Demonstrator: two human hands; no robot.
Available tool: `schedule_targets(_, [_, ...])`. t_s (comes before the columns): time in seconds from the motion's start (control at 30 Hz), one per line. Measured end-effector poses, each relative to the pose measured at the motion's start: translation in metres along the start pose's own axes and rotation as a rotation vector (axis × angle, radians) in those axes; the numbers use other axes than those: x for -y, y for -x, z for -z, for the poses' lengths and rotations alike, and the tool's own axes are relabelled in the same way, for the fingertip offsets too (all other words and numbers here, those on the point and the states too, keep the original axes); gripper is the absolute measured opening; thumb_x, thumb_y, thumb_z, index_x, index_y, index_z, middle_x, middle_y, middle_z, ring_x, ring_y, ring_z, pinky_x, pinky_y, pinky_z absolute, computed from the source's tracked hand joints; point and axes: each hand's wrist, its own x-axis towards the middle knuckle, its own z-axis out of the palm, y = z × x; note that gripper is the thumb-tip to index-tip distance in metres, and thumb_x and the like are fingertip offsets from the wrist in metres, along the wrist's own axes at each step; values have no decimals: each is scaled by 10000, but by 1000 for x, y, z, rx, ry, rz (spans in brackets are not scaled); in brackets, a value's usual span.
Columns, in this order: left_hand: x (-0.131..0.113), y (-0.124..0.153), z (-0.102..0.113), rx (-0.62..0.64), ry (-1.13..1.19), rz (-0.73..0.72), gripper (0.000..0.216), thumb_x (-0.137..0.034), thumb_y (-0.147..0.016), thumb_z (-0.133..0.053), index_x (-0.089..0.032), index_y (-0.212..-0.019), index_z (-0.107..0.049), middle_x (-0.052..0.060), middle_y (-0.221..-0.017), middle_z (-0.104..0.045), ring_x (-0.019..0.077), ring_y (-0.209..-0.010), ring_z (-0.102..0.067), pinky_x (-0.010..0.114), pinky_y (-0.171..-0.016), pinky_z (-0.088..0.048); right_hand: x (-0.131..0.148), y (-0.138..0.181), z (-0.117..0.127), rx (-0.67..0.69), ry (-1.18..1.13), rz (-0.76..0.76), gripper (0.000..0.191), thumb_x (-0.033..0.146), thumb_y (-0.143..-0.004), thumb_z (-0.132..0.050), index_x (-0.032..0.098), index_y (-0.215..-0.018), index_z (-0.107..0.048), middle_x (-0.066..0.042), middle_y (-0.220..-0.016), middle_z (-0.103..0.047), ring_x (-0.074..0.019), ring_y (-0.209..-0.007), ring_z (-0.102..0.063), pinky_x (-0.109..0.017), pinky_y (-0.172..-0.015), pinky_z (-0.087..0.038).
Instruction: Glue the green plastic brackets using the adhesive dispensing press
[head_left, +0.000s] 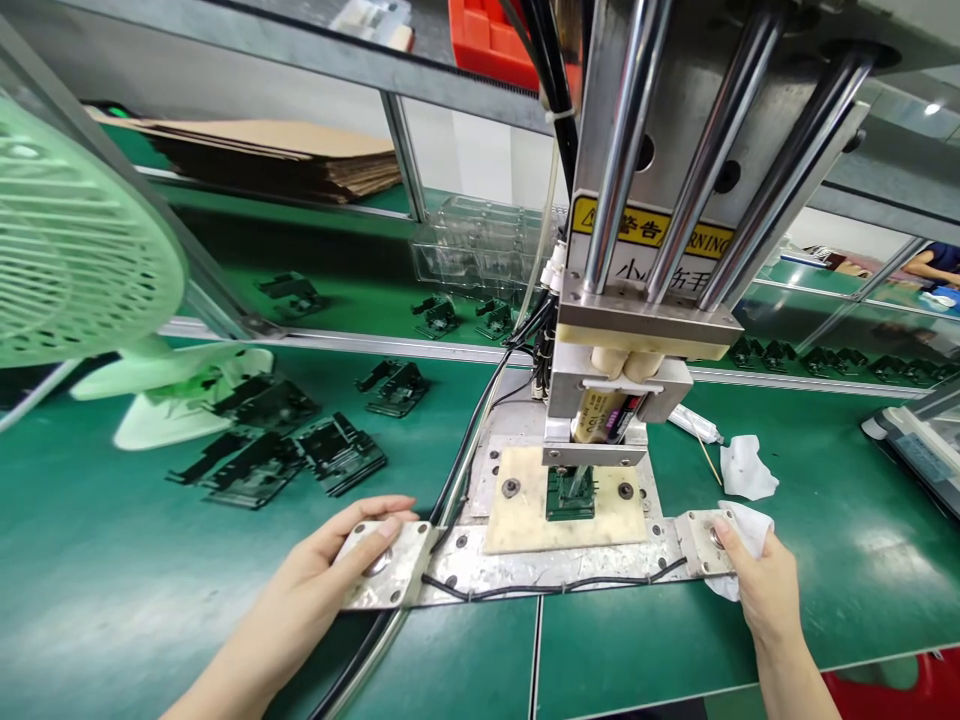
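- The left hand lies flat at 7 o'clock, fingers spread a little and holding nothing; its fingertips press the left button on the metal plate.
- The right hand is at 4 o'clock; its thumb presses the right button, and the other fingers hold a white cloth loosely under the palm.
- The plate is a long strip, and its long axis runs from 9 to 3 o'clock between the two hands.
- A small dark green part sits on the beige block in the middle of the plate, directly under the press head. It points toward 12 o'clock, as far as I can tell.
- The press carries a yellow label with "警告" and "WARNING", half hidden by the steel rods; the white line below it is cut off and I cannot read it fully.
- A cylinder in the head shows small writing, too blurred to read.
- Black parts lie on the green table at 10 o'clock, near a pale green fan.
- A second cloth lies at 2 o'clock, just beside a thin stick.
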Motion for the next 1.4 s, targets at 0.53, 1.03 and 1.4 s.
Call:
schedule_targets(0.53, [-7, 5, -2, -7, 140, 9, 633, -656, -648, -863, -207, -1064, -704, 18, -896, -728, 175, -685, -573, 201, -558, -424, 1, -2, 2, -36, -17, 106, 604, 670, -609, -812, 172, -949, -795, -116, -901, -778, -323, -832, -734, -397, -716, -580])
schedule_targets(1.03, [-4, 0, 3, 7, 233, 83, 562, -524, -585, -961, -222, -1002, -735, -13, -849, -713, 127, -667, -599, 129, -561, -502, 19, 9, -1, -44, -34, 35, 621, 679, -570, -811, 178, -937, -792, -113, -899, -771, -333, -843, -727, -422, -708, -574])
schedule_targets(1.4, [-10, 4, -3, -57, 223, 89, 663, -571, -498, -981, -226, -1005, -729, -11, -878, -721, 120, -686, -599, 120, -568, -508, 16, 10, 3, -56, -22, 58, 602, 680, -592, -831, 184, -931, -792, -93, -876, -764, -313, -821, -722, -396, -679, -575])
